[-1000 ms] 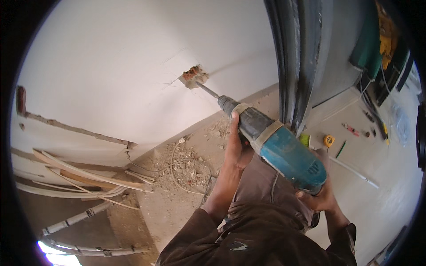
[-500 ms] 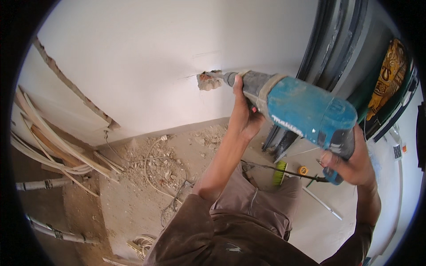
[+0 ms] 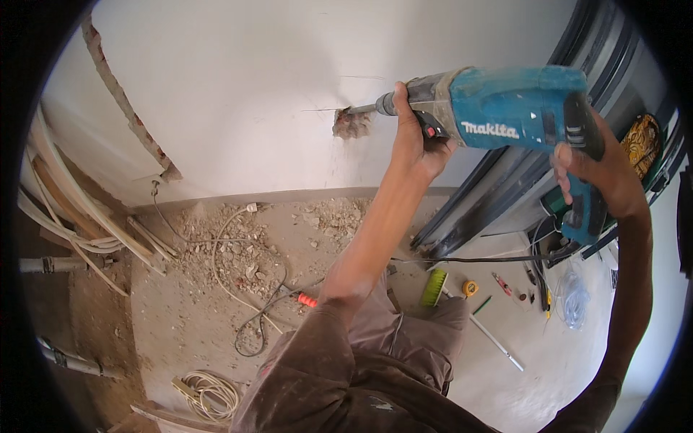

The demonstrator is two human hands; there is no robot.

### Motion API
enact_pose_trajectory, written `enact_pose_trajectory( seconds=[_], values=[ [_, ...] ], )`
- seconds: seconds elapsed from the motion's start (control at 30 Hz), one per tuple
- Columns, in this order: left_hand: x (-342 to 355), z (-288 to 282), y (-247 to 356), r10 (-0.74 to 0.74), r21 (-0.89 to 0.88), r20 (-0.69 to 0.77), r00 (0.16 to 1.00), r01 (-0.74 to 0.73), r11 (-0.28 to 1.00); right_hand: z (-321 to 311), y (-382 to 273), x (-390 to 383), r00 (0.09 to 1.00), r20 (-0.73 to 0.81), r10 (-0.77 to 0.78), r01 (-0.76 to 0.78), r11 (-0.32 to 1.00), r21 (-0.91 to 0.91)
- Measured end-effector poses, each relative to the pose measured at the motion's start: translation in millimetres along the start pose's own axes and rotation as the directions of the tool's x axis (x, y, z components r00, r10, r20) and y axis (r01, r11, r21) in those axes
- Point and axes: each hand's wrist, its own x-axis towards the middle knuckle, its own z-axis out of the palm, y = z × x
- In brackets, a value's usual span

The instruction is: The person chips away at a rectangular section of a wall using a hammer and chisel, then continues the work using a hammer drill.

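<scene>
A teal and black rotary hammer (image 3: 516, 101) is held nearly level in front of the white wall, its chisel bit (image 3: 362, 109) pointing left. The bit's tip is at the upper part of a rough, squarish hole (image 3: 352, 125) that bares reddish brick. My left hand (image 3: 419, 148) is closed under the tool's front, just behind the chuck, with the thumb up on the near side. At the rear handle my right hand (image 3: 603, 169) is wrapped round the grip, fingertips showing on the near side. A black power cord (image 3: 476, 258) runs left from the handle's foot.
Rubble (image 3: 249, 260) and loose cables lie below the hole. Dark metal profiles (image 3: 498, 180) lean at the right. A green brush (image 3: 434, 287), a yellow tape measure (image 3: 470, 288) and several hand tools are on the floor. Conduits (image 3: 65, 187) stand at the left beside a chased groove (image 3: 130, 108).
The rotary hammer has swung up at its rear and now sits more level, with both hands still on it. The view has shifted, and more floor tools show at the right.
</scene>
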Motion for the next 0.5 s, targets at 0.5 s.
enact_pose_trajectory(
  seconds=[0.5],
  values=[
    [29, 21, 22, 0.131, -0.067, -0.089, 0.987, -0.138, 0.988, -25, -43, 85, 0.905, 0.393, -0.164, 0.141, 0.986, 0.085]
  ],
)
